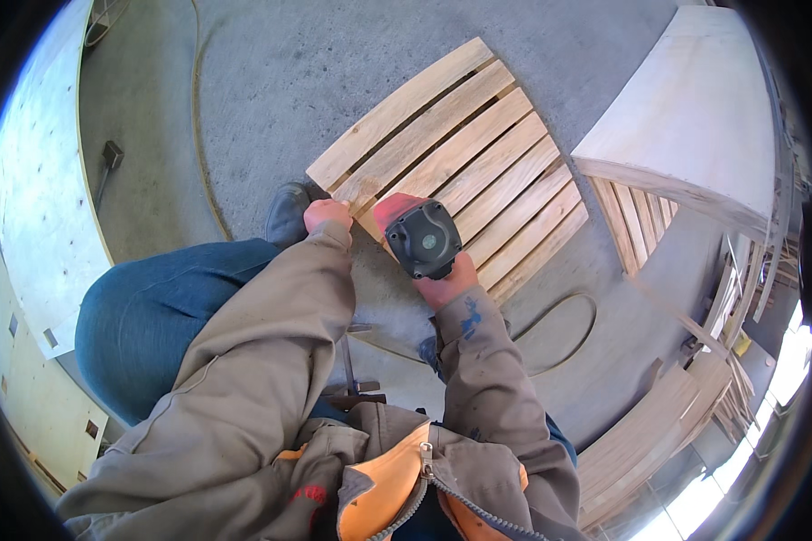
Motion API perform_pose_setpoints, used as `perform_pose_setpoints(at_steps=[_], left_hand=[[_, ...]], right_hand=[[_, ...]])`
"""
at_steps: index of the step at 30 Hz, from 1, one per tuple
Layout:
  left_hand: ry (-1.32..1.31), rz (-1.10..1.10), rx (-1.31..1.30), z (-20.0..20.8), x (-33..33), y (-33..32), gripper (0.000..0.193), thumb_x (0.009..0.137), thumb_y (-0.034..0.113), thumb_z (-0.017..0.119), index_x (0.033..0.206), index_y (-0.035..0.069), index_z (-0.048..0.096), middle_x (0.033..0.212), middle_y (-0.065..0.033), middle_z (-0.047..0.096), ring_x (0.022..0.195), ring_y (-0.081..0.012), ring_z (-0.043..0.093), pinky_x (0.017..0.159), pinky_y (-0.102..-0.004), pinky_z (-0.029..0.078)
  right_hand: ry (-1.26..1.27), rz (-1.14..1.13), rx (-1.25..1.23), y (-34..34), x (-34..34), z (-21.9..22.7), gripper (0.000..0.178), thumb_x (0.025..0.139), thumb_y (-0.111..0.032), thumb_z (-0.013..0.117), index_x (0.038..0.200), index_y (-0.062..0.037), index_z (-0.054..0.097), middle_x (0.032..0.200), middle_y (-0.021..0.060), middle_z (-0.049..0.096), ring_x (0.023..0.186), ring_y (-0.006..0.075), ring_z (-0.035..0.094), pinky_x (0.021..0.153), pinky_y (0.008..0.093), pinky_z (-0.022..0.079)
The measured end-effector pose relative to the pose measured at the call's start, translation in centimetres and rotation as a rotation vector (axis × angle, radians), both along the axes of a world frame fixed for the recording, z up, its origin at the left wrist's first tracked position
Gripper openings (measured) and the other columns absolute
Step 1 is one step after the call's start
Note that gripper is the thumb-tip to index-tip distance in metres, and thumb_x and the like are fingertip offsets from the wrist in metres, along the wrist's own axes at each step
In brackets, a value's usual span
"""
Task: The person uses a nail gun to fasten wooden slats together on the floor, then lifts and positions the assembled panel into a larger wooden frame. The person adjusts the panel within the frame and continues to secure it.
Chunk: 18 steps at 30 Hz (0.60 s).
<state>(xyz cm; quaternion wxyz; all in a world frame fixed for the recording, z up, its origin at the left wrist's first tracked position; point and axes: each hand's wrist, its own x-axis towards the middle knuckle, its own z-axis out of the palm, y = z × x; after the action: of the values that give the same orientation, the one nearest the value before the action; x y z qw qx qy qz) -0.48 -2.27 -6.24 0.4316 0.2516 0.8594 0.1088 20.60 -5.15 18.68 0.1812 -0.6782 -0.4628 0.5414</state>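
A panel of pale wooden slats (pixel 478 135), with narrow gaps between them, lies on the grey floor in front of me. My left hand (pixel 327 215) is closed at the panel's near left edge, its fingertips against the end of a slat. In my right hand (pixel 451 281) is a red and black nail gun (pixel 421 237), held over the panel's near edge. The tool's dark cap faces up and hides its nose and most of my right fingers.
A hose (pixel 559 334) loops over the floor on the right, and another length (pixel 198 117) runs along the left. A large pale board (pixel 686 108) stands at the right above more slats. Plywood (pixel 45 180) lines the left; stacked wood strips (pixel 650 433) lie at lower right.
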Motion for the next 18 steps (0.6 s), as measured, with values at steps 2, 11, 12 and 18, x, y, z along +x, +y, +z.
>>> perform_pose_setpoints(at_steps=[2, 11, 12, 18], left_hand=[[-0.253, 0.581, 0.065, 0.4, 0.7, 0.0, 0.018, 0.083, 0.010, 0.080, 0.098, 0.005, 0.073, 0.090, -0.0116, 0.075, 0.080, -0.0204, 0.071, 0.071, -0.0350, 0.057], [0.103, -0.425, -0.077, -2.4, -0.1, 0.2, 0.028, 0.085, 0.029, 0.080, 0.102, 0.007, 0.076, 0.102, -0.0079, 0.077, 0.097, -0.0209, 0.073, 0.088, -0.0335, 0.055], [0.108, -0.404, -0.071, -3.1, -0.6, 0.1, 0.029, 0.084, 0.029, 0.080, 0.102, 0.007, 0.076, 0.103, -0.0083, 0.077, 0.098, -0.0212, 0.073, 0.089, -0.0335, 0.055], [-0.209, 0.505, 0.057, -0.3, 0.5, 0.0, 0.024, 0.078, 0.012, 0.083, 0.100, 0.004, 0.075, 0.097, -0.0139, 0.076, 0.086, -0.0247, 0.074, 0.078, -0.0368, 0.058]], right_hand=[[-0.007, 0.008, 0.021, -0.3, 0.1, -0.3, 0.035, 0.070, -0.006, 0.076, 0.104, -0.0060, 0.072, 0.094, 0.0119, 0.076, 0.092, 0.0236, 0.073, 0.083, 0.0345, 0.056], [0.036, -0.017, 0.105, 0.0, -0.2, -2.2, 0.036, 0.070, -0.010, 0.079, 0.106, -0.0077, 0.074, 0.098, 0.0117, 0.077, 0.095, 0.0244, 0.073, 0.084, 0.0353, 0.056], [0.015, -0.001, 0.090, -0.1, -0.2, -2.3, 0.036, 0.069, -0.009, 0.080, 0.105, -0.0067, 0.073, 0.097, 0.0122, 0.077, 0.094, 0.0245, 0.074, 0.083, 0.0352, 0.056], [0.046, 0.056, 0.060, 0.0, 0.1, -4.3, 0.038, 0.069, -0.007, 0.080, 0.106, -0.0042, 0.071, 0.100, 0.0117, 0.075, 0.094, 0.0218, 0.073, 0.084, 0.0339, 0.056]])
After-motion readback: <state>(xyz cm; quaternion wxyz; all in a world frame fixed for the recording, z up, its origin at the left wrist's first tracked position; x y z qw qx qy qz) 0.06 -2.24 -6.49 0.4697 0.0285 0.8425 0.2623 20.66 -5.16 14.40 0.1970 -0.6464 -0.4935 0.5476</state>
